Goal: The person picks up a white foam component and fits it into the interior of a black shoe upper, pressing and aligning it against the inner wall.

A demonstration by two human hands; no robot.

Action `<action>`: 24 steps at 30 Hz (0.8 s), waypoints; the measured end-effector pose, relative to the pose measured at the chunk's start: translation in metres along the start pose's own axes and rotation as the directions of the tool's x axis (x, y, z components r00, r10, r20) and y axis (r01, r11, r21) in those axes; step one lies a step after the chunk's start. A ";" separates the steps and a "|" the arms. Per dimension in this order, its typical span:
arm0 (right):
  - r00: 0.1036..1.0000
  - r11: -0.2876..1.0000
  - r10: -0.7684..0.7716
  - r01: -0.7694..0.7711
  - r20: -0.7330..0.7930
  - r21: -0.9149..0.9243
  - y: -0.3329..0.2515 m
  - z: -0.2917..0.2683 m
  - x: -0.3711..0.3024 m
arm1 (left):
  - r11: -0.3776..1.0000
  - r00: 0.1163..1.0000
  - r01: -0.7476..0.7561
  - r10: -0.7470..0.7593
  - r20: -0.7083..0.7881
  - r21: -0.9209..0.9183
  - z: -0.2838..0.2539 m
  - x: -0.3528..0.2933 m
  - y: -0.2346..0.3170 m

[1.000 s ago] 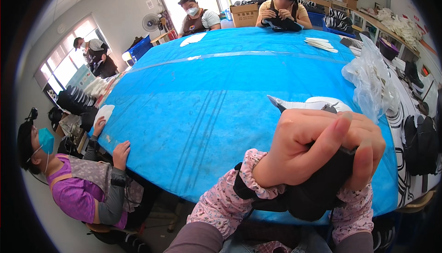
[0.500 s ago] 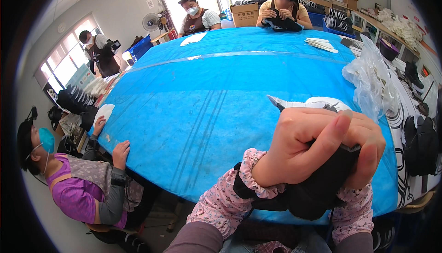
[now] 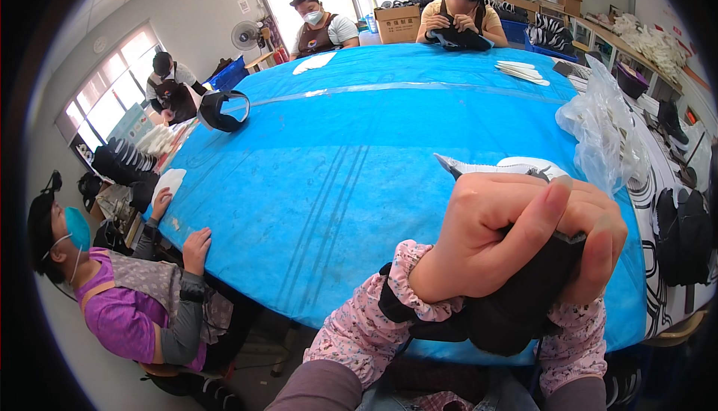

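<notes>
Both of my hands are raised close in front of me at the right, gripping a black fabric shoe upper (image 3: 516,306). My left hand (image 3: 479,239), with a pink floral sleeve cuff at its wrist, is closed with its fingers bent over the upper's top end. On the right side, my right hand (image 3: 602,250) is closed round the same upper, partly hidden behind it and my left hand. Just beyond my knuckles, a white piece with a grey pointed tip (image 3: 479,166) shows; my hands cover the rest of it.
A blue-covered table (image 3: 321,209) spreads ahead. A crumpled clear plastic bag (image 3: 606,127), black shoe uppers (image 3: 682,235) and white pieces (image 3: 521,73) lie at the right. Co-workers sit on the left and far sides. A black band-like device (image 3: 224,111) rests at the far left.
The black band-like device now stands on the table's far left edge. The person at the far left has bent forward. My hands and the shoe upper have hardly moved.
</notes>
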State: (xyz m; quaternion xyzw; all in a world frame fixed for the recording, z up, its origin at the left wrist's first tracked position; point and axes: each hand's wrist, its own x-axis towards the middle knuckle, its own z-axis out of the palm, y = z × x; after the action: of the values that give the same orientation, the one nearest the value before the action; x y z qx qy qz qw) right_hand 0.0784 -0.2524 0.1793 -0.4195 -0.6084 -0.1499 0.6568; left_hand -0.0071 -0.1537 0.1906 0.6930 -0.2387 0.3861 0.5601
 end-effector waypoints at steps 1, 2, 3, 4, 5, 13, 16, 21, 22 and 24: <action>1.000 1.000 0.003 -0.003 0.005 -0.002 0.000 0.000 0.000 | 1.000 1.000 0.005 -0.005 0.004 0.001 0.000 0.000 0.000; 1.000 1.000 0.006 -0.006 0.010 -0.004 0.000 -0.001 0.000 | 1.000 1.000 0.005 -0.005 0.004 0.002 0.000 0.000 0.000; 1.000 1.000 0.006 -0.006 0.010 -0.004 0.000 0.000 0.000 | 1.000 1.000 0.009 -0.009 0.002 0.002 0.000 0.000 0.001; 1.000 1.000 -0.002 0.002 -0.001 -0.010 0.000 0.001 0.000 | 1.000 1.000 0.013 -0.013 -0.001 0.001 0.000 0.000 0.001; 1.000 1.000 -0.011 0.010 -0.012 -0.016 -0.001 0.001 0.001 | 1.000 1.000 0.013 -0.013 -0.001 0.001 0.000 0.000 0.000; 1.000 0.999 0.001 -0.001 -0.012 -0.037 -0.002 0.000 0.001 | 1.000 1.000 0.012 -0.012 -0.019 0.019 0.000 0.000 -0.001; 1.000 0.999 0.011 -0.011 0.006 -0.036 -0.002 -0.002 0.001 | 1.000 1.000 0.011 -0.011 -0.017 0.026 0.000 0.000 -0.001; 1.000 0.999 0.015 -0.015 0.000 -0.034 -0.002 -0.001 0.002 | 1.000 1.000 0.001 0.000 -0.024 0.031 0.000 0.001 -0.002; 1.000 0.999 0.012 -0.012 -0.003 -0.037 -0.002 -0.001 0.002 | 0.999 1.000 -0.006 0.007 -0.025 0.037 0.000 0.001 -0.003; 1.000 0.999 0.008 -0.009 -0.006 -0.040 -0.002 -0.002 0.002 | 0.999 1.000 -0.004 0.005 -0.024 0.038 0.000 0.001 -0.003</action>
State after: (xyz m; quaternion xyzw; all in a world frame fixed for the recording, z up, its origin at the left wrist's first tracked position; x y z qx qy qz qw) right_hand 0.0788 -0.2546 0.1817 -0.4346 -0.6018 -0.1603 0.6506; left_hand -0.0045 -0.1531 0.1895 0.6983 -0.2261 0.4003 0.5487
